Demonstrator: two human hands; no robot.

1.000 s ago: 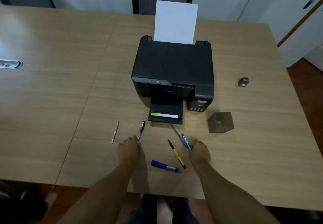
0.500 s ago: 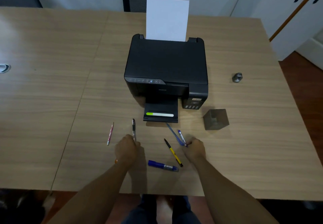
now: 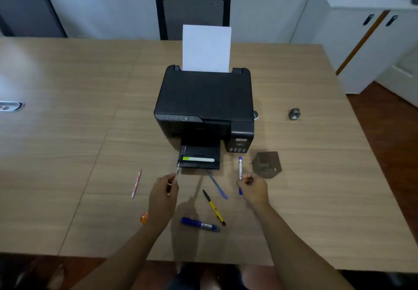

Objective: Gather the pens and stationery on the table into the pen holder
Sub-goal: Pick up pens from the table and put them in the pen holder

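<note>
My left hand [image 3: 164, 190] grips a black pen [image 3: 181, 159] that points up toward the printer tray. My right hand [image 3: 253, 188] holds a blue-capped clear pen [image 3: 240, 167] upright, just left of the dark mesh pen holder [image 3: 268, 165]. On the table lie a red-and-white pencil [image 3: 136, 183] at the left, a thin blue pen [image 3: 216, 184], a yellow-and-black pen [image 3: 213, 207] and a blue marker [image 3: 200, 224] between my arms. A green-and-white highlighter [image 3: 198, 159] rests on the printer's output tray.
A black printer [image 3: 204, 102] with a white sheet [image 3: 206, 48] stands mid-table. A small grey metal object [image 3: 294, 113] lies far right, an orange item [image 3: 144, 218] by my left wrist. Chairs stand behind the wooden table [image 3: 67, 131]; white cabinets are at the right.
Both hands have lifted off the table, each with a pen: the left raised the black pen, the right raised the blue-capped pen and moved it right toward the holder.
</note>
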